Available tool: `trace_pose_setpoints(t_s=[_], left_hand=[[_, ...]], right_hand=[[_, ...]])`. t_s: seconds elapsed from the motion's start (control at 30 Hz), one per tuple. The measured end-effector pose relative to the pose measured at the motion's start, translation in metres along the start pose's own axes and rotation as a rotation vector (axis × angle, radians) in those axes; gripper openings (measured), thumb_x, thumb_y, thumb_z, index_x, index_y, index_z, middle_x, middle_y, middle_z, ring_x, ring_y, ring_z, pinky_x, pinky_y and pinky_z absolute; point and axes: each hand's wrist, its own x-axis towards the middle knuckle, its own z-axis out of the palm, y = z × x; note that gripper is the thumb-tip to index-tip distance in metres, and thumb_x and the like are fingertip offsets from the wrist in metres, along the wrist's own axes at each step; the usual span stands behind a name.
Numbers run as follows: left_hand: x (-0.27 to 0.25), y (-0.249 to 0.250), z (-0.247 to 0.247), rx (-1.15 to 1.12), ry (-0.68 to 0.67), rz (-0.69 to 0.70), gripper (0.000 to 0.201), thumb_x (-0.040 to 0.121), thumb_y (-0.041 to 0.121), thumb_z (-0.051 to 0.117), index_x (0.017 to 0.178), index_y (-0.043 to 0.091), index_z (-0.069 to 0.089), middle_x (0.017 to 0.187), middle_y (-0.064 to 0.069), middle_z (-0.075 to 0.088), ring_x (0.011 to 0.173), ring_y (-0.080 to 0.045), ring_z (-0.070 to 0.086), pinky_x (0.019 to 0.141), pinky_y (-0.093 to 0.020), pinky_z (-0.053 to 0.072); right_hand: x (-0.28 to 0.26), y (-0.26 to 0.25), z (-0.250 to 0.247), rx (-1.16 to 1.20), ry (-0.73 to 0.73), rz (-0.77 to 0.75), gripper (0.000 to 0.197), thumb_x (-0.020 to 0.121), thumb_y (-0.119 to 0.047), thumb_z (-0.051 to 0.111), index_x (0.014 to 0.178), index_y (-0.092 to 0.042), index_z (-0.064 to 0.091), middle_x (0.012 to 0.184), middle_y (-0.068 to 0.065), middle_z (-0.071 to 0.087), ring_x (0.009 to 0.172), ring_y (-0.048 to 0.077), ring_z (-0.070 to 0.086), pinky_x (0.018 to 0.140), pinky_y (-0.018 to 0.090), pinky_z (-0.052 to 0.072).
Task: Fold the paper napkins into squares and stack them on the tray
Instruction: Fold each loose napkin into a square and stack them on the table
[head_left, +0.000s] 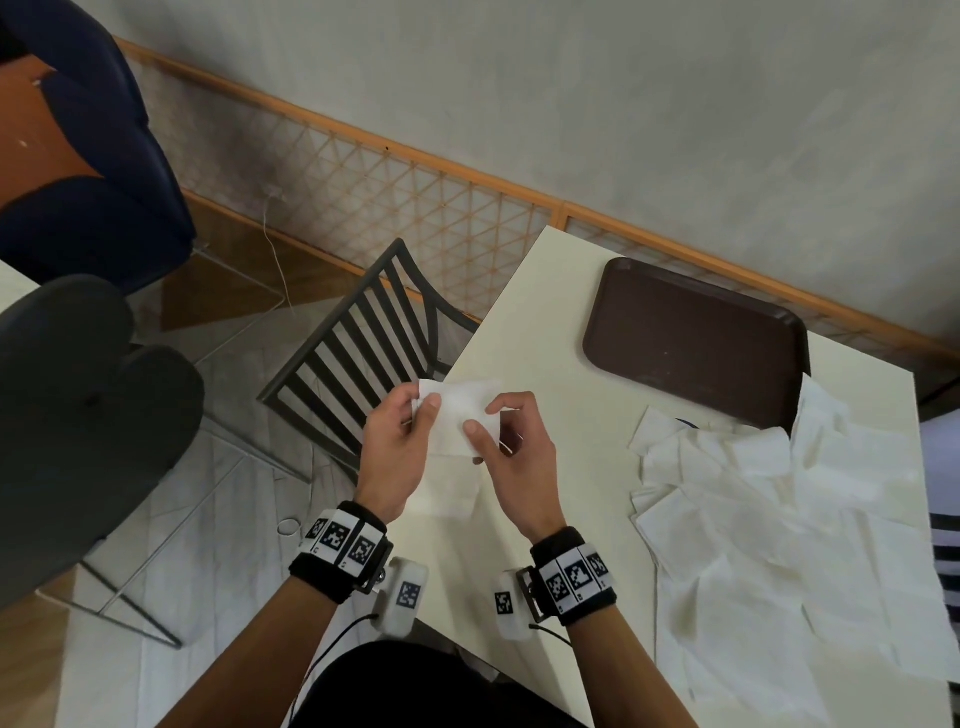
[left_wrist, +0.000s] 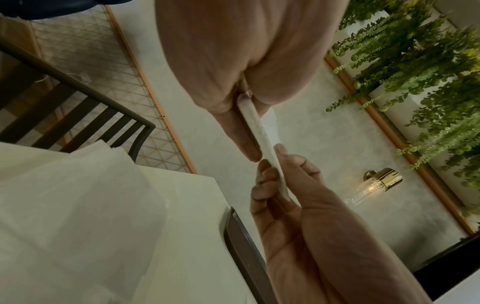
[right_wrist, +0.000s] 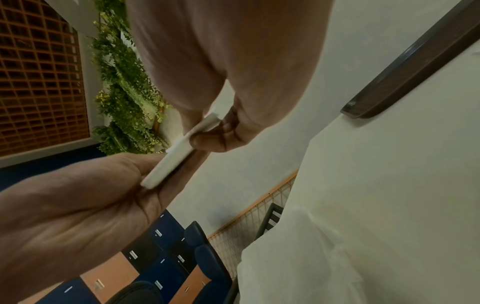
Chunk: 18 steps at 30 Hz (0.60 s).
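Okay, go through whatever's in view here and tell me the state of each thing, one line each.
Napkin in hands: folded, held above the table edge.
Left hand: pinches the napkin's left side.
Right hand: pinches its right side.
Tray: on the table, nothing on it.
Loose napkins: unfolded, piled overlapping beside the tray.
Chair: by the table, unoccupied.

Both forearms are bare, with no sleeves reaching the wrists. Just behind the left hand (head_left: 397, 457) sits a black fabric wristband (head_left: 340, 558) carrying a row of white square tags printed with black pixel patterns. A matching band (head_left: 574, 574) sits behind the right hand (head_left: 514, 457). On the inner side of each wrist hangs a white boxy camera unit (head_left: 402, 603) bearing its own tag, trailing a thin black cable (head_left: 332, 644).
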Motion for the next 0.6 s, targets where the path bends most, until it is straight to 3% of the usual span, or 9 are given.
trace_pose_setpoints(t_s=[0.1,0.17,0.23,0.3,0.37,0.47,0.53,0.6], left_hand=[[0.001,-0.002,-0.001,0.043,-0.016,0.032,0.015,0.112,0.02,0.057,0.126,0.022,0.06,0.099,-0.004,0.081,0.089,-0.028,0.079,0.083,-0.061,0.064],[0.002,-0.002,-0.003,-0.002,-0.125,0.04,0.041,0.109,0.018,0.062,0.144,0.034,0.047,0.105,-0.006,0.081,0.093,-0.027,0.08,0.081,-0.054,0.067],[0.004,-0.004,-0.007,0.033,-0.233,0.082,0.066,0.101,0.013,0.075,0.152,0.04,0.042,0.122,-0.001,0.078,0.107,-0.021,0.078,0.088,-0.042,0.066],[0.008,-0.01,-0.012,0.157,-0.269,0.128,0.061,0.094,0.012,0.083,0.143,0.039,0.059,0.131,0.011,0.072,0.117,-0.016,0.073,0.095,-0.043,0.064],[0.014,-0.018,-0.017,0.186,-0.269,0.093,0.051,0.09,0.012,0.086,0.132,0.038,0.071,0.13,0.018,0.072,0.118,-0.013,0.072,0.098,-0.044,0.063],[0.021,-0.031,-0.027,0.185,-0.281,0.017,0.058,0.083,0.007,0.091,0.132,0.033,0.072,0.129,0.027,0.066,0.113,-0.009,0.073,0.096,-0.035,0.064],[0.027,-0.041,-0.034,0.218,-0.317,-0.021,0.069,0.078,0.005,0.093,0.139,0.027,0.068,0.137,0.027,0.058,0.114,-0.011,0.072,0.092,-0.029,0.064],[0.033,-0.057,-0.041,0.301,-0.367,-0.056,0.081,0.077,0.006,0.096,0.147,0.026,0.061,0.146,0.026,0.051,0.116,-0.015,0.071,0.091,-0.03,0.064]], right_hand=[[0.003,0.005,-0.001,-0.029,0.017,0.011,0.02,0.103,-0.02,0.078,0.105,-0.023,0.058,0.068,-0.003,0.049,0.061,0.013,0.048,0.066,0.044,0.066],[0.004,0.008,-0.001,-0.046,0.026,0.009,0.016,0.105,-0.021,0.076,0.104,-0.025,0.06,0.073,0.003,0.053,0.062,0.02,0.049,0.067,0.043,0.067],[0.006,0.01,0.0,-0.038,0.017,0.007,0.011,0.106,-0.022,0.074,0.107,-0.028,0.064,0.084,0.0,0.064,0.068,0.029,0.056,0.069,0.041,0.067],[0.008,0.014,0.002,-0.035,-0.001,0.012,0.01,0.107,-0.023,0.072,0.114,-0.028,0.069,0.1,-0.008,0.073,0.071,0.024,0.063,0.071,0.038,0.067],[0.009,0.022,0.003,-0.041,-0.004,0.016,0.015,0.107,-0.021,0.072,0.121,-0.025,0.072,0.111,-0.012,0.075,0.068,0.016,0.062,0.07,0.033,0.066],[0.007,0.037,0.004,-0.076,-0.015,0.026,0.028,0.105,-0.019,0.075,0.132,-0.026,0.072,0.131,-0.012,0.074,0.065,0.013,0.065,0.07,0.027,0.062],[0.006,0.05,0.007,-0.093,-0.065,0.072,0.039,0.103,-0.019,0.076,0.141,-0.029,0.069,0.137,-0.009,0.072,0.064,0.014,0.069,0.073,0.029,0.064],[0.004,0.066,0.013,-0.134,-0.133,0.126,0.05,0.102,-0.017,0.077,0.149,-0.031,0.064,0.144,-0.006,0.069,0.067,0.017,0.072,0.076,0.031,0.066]])
